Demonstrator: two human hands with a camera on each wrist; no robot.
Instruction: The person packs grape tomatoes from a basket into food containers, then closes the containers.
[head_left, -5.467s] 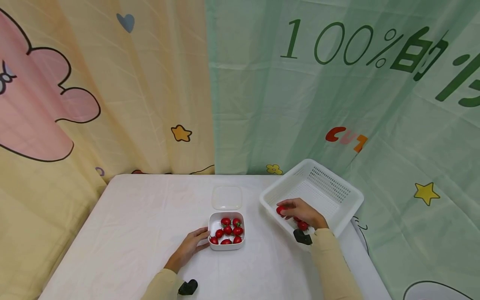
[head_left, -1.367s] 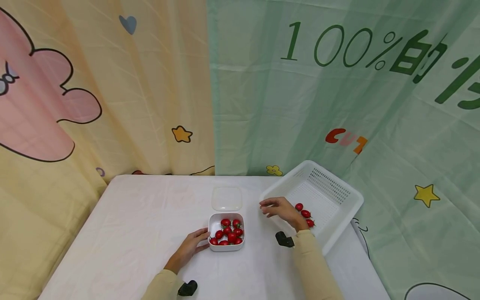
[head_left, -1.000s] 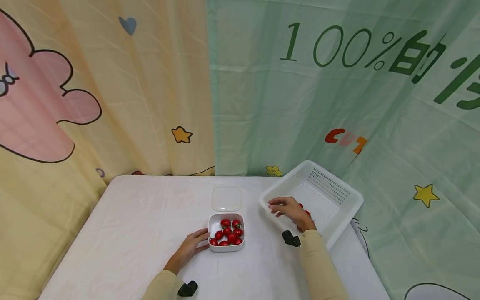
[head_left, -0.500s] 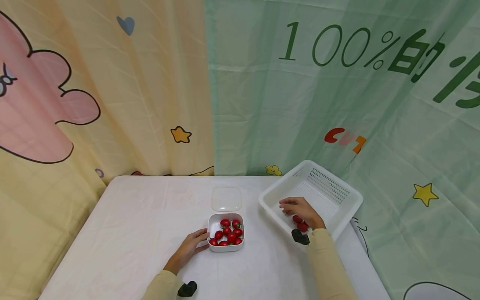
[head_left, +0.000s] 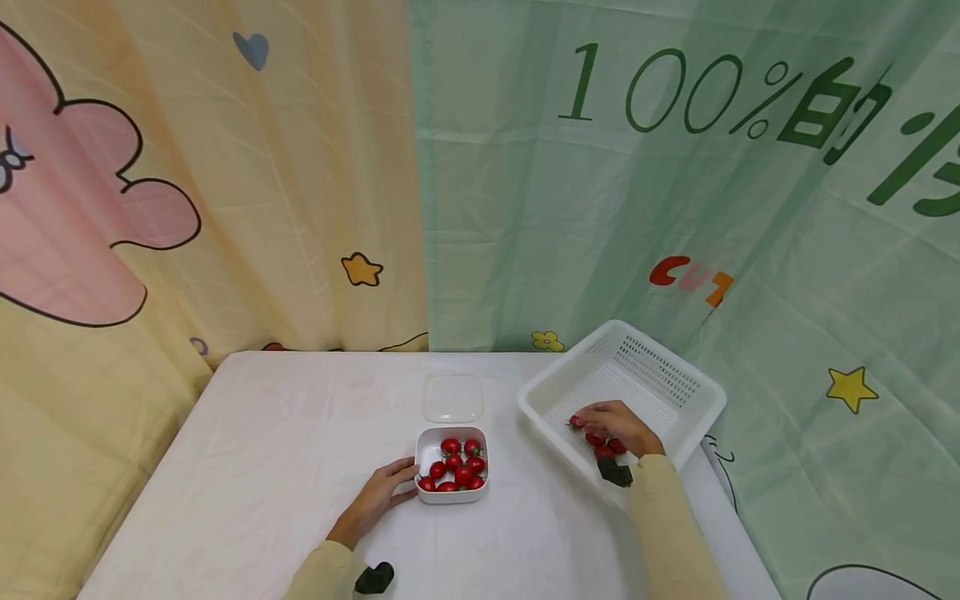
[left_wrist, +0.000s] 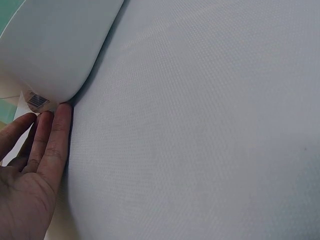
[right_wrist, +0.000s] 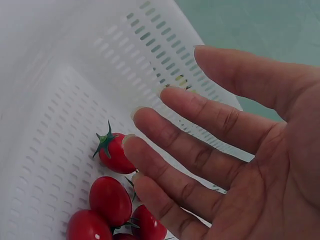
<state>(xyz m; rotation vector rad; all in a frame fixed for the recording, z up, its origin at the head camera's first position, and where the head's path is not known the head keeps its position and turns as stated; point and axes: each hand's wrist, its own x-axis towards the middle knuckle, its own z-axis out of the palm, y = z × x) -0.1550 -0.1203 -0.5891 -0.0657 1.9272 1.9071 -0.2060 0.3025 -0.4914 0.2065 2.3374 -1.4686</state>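
Straight fingertips of my left hand touch the left side of a small white box, which holds several cherry tomatoes. The left wrist view shows this hand at the box's lower corner, beside a barcode label. My right hand is over the white perforated basket, its fingers spread and loosely bent in the right wrist view. Nothing is gripped there. A cherry tomato with a green calyx lies just beyond its fingertips, and several others cluster below it. Their lower parts are cut off by the frame.
A clear lid lies on the white-covered table behind the box. The basket stands at the table's right back corner, turned at an angle. Printed curtains hang close behind the table. Black wrist cameras sit on both wrists.
One more tomato is in the box than 5.5 s ago, when my right hand held one. Since 1.4 s ago that hand has moved right, over the basket's tomatoes. My left hand has stayed still.
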